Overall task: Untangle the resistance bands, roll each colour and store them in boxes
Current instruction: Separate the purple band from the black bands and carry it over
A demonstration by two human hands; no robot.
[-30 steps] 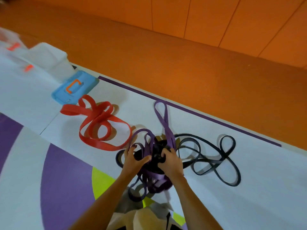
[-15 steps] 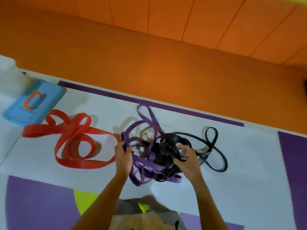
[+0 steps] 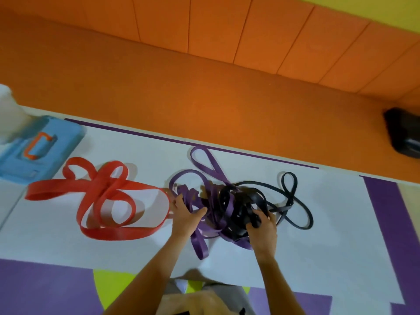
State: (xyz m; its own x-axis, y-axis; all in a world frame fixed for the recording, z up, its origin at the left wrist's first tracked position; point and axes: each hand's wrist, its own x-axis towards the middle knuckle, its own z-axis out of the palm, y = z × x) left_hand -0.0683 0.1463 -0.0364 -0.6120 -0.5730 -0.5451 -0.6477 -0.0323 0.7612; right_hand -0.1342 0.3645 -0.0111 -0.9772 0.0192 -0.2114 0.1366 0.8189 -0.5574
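Observation:
A purple band and a thin black band lie knotted together on the white floor mat. My left hand rests on the left side of the knot with its fingers closed on purple loops. My right hand grips black strands at the knot's right side. A wide red band lies loose by itself to the left, its right loop touching my left hand. One purple loop reaches toward the far mat edge and black loops spread out to the right.
A blue box lid with an orange handle lies at the far left beside a translucent box. An orange padded wall runs along the mat's far edge. A black object sits at the right. My knees are below.
The view has swung right, so the bands and lid sit further left. My hands have moved apart, the left to the purple side, the right to the black side of the knot.

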